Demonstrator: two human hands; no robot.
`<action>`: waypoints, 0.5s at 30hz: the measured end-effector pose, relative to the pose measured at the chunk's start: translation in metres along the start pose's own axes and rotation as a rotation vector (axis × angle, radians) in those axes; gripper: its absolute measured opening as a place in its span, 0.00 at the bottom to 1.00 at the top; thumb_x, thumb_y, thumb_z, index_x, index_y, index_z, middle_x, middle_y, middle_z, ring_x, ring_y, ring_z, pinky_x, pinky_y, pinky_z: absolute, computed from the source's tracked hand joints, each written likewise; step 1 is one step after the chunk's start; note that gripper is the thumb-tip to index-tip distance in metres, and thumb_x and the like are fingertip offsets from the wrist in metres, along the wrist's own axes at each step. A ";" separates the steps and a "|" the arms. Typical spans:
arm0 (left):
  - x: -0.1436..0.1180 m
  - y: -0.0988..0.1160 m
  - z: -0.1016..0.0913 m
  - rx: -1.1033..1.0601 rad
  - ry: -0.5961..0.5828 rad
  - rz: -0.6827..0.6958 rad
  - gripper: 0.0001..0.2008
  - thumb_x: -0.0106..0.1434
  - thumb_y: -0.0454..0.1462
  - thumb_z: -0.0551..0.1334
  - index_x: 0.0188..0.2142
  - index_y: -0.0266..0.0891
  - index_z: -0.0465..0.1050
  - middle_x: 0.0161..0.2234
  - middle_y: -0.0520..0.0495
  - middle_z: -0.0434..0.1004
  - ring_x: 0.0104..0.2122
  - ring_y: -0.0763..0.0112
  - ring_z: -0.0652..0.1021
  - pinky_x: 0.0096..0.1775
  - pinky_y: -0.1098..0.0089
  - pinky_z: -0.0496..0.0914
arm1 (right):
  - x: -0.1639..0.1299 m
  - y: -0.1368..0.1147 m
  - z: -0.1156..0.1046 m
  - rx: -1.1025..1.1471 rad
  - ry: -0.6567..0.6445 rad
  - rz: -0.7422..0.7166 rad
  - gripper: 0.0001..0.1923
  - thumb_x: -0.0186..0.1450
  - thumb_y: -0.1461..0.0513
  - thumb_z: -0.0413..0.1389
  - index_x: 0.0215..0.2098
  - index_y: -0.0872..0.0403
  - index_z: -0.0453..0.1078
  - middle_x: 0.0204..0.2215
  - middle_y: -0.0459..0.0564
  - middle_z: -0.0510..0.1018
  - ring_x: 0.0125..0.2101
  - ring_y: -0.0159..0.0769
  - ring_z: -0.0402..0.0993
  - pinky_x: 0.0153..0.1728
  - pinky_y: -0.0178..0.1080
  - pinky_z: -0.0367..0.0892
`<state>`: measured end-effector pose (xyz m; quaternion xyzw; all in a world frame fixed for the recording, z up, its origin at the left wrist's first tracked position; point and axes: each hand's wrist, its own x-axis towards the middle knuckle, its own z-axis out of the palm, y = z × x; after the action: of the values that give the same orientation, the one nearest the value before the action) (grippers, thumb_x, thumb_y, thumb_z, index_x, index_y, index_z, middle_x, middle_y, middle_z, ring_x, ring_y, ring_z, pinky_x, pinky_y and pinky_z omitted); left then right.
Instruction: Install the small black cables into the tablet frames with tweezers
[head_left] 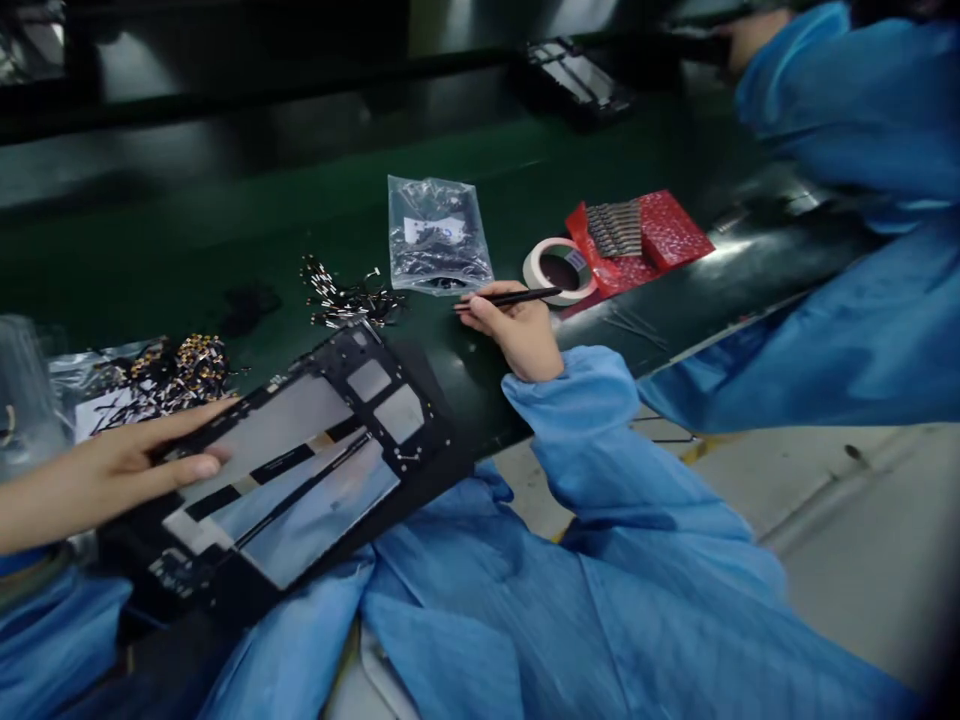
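My left hand [161, 462] grips the left part of a black device housing [360, 410], thumb on its face and fingers along its far edge. The housing lies tilted on a dark base, with silver panels and black strips across it. Pinched in my right hand [517, 330] are black tweezers [525, 296], their tips pointing left above the green bench. Just left of those tips lies a loose pile of small black cables with shiny ends [349, 298]. A clear zip bag [439, 235] of dark parts rests behind my right hand.
A roll of tape [534, 268] touches red bubble wrap [679, 235] holding a row of metallic parts [615, 230]. More small cables [187, 375] are heaped at left. Another housing [577, 78] lies farther back. At right, a co-worker's blue sleeve [862, 110] reaches over the bench.
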<state>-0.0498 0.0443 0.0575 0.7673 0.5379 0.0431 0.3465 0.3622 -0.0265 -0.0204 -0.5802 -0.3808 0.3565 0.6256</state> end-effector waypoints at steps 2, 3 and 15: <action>0.011 0.011 0.006 0.066 -0.307 0.033 0.34 0.49 0.61 0.64 0.53 0.50 0.73 0.34 0.54 0.83 0.34 0.59 0.82 0.30 0.64 0.77 | 0.007 0.005 0.003 -0.057 0.016 -0.076 0.22 0.50 0.47 0.66 0.33 0.51 0.66 0.31 0.44 0.77 0.33 0.32 0.77 0.40 0.40 0.74; 0.015 0.016 0.009 0.106 -0.386 0.081 0.32 0.53 0.60 0.61 0.54 0.51 0.71 0.38 0.54 0.83 0.37 0.59 0.82 0.33 0.64 0.77 | 0.012 0.007 0.004 -0.100 0.044 -0.120 0.21 0.51 0.47 0.65 0.33 0.51 0.67 0.31 0.44 0.76 0.32 0.32 0.76 0.39 0.41 0.74; 0.011 0.029 0.043 0.644 0.157 0.539 0.18 0.66 0.53 0.52 0.43 0.49 0.75 0.39 0.55 0.81 0.33 0.66 0.80 0.26 0.72 0.68 | 0.036 0.020 0.011 -0.393 0.128 -0.243 0.18 0.59 0.47 0.58 0.34 0.51 0.67 0.30 0.44 0.75 0.30 0.33 0.75 0.38 0.40 0.70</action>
<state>-0.0028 0.0281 0.0388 0.9439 0.3288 0.0201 0.0234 0.3690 0.0117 -0.0376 -0.6621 -0.4696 0.1603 0.5616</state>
